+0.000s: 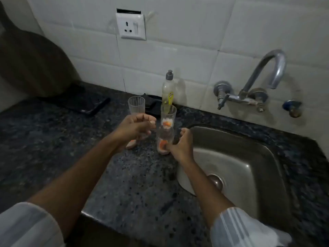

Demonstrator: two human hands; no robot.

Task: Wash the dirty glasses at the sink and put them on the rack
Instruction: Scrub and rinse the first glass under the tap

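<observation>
My left hand [136, 129] is closed around a clear ribbed glass [136, 106]. Its rim shows above my fingers and a pinkish base pokes out below them. My right hand [179, 146] grips a second glass [164, 138] from the right, low on its side. That glass stands on the counter by the sink's left edge and has orange residue at the bottom. A third glass [168, 115] with orange residue stands just behind it, untouched. The steel sink [249, 157] lies to the right of both hands.
A dish soap bottle [168, 86] stands against the tiled wall behind the glasses. The curved tap [265, 72] is mounted on the wall above the sink. A flat black tray-like object [92, 106] lies at the back left of the speckled counter [124, 184]. A wall socket [130, 25] sits above.
</observation>
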